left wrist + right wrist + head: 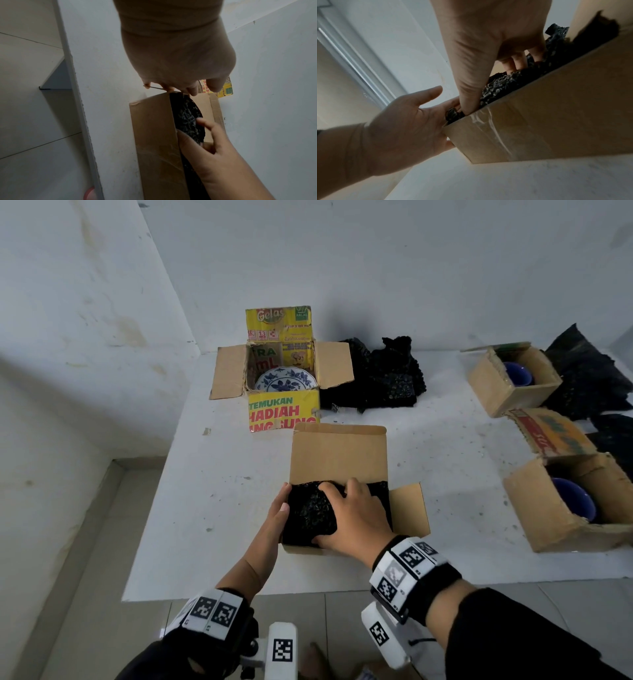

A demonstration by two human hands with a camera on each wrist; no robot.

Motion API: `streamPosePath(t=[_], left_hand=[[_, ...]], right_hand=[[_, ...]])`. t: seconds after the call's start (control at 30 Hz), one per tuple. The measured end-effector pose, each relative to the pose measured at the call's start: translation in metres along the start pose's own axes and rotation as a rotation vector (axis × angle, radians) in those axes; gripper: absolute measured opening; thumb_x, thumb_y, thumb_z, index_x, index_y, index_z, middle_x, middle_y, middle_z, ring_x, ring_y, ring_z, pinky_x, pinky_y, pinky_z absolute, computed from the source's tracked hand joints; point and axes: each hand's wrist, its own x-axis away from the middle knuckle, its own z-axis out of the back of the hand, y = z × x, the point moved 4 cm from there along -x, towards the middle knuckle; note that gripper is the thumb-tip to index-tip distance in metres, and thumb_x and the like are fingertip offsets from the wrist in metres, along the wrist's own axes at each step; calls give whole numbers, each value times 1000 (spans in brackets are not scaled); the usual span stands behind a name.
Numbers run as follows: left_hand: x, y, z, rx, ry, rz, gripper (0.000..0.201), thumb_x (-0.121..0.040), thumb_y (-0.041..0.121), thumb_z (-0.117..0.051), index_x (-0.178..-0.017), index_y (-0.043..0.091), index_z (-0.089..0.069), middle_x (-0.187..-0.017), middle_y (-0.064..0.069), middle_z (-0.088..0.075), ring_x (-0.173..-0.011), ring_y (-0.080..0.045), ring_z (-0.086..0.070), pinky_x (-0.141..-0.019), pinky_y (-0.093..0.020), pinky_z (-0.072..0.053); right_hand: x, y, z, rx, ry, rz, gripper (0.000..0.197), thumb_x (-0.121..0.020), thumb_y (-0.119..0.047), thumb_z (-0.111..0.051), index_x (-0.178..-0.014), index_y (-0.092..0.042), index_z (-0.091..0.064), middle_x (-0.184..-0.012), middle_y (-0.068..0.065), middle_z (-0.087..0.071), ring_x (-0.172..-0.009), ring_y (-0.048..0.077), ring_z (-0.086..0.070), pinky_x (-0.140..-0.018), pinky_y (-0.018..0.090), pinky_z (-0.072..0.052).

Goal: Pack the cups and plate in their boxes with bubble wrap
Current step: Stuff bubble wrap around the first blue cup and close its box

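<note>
A brown cardboard box (339, 453) stands near the table's front edge, filled with black bubble wrap (308, 511). My right hand (352, 508) lies on top of the wrap and presses it down, fingers spread and the thumb tucked at the near wall. In the right wrist view the right hand's fingers (518, 62) reach down into the wrap (501, 83). My left hand (274, 522) rests flat against the box's left side. What the wrap covers is hidden. A blue-and-white plate (286, 380) lies uncovered in a yellow box (284, 412) further back.
At the right stand two brown boxes (503, 392) (548, 518), each with a blue cup (517, 373) (575, 498) showing. Loose black bubble wrap is piled beside the yellow box (383, 374) and at the far right (589, 378). The white table (222, 508) meets walls at the back and left.
</note>
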Motion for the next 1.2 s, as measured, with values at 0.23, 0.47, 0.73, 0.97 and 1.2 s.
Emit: streamPosePath(t=[0.23,0.47,0.73,0.97,1.2], left_hand=[[-1,-3,1,-5,13,-8,65,-87,52,-29,-148,31,-21,-153,17,-21,-139,2,-17,-110,-19,-16],[-1,-5,-3,23,14,-5,62,-89,52,-27,-147,32,-21,-150,22,-21,-136,7,-18,-97,-3,-20],[-1,-1,-5,36,25,2,45,-102,33,-19,-147,28,-24,-145,18,-28,-131,4,-25,-82,6,-27],[0,-5,-3,37,22,5,45,-103,32,-16,-147,29,-25,-144,18,-32,-130,5,-32,-90,-1,-31],[1,-2,0,-7,-11,32,46,-103,34,-13,-148,31,-22,-149,15,-31,-134,1,-31,-81,4,-35]], right_hand=[[8,0,-4,-31,12,-31,86,-67,-59,-67,-139,-28,-32,-127,5,-37,-115,26,-39,-81,34,-44],[2,-3,0,-26,-30,-42,86,-64,-59,-68,-132,-16,-38,-127,6,-34,-115,26,-39,-82,36,-45],[8,1,0,-167,-106,-59,92,-69,-70,-62,-141,-27,-26,-132,6,-33,-121,25,-37,-93,37,-44],[12,-22,15,113,-55,-76,66,-86,-65,-43,-136,-24,-34,-127,19,-45,-114,34,-44,-93,43,-38],[14,-9,4,-20,25,-97,67,-84,-62,-49,-138,-23,-35,-128,10,-38,-111,29,-43,-76,35,-44]])
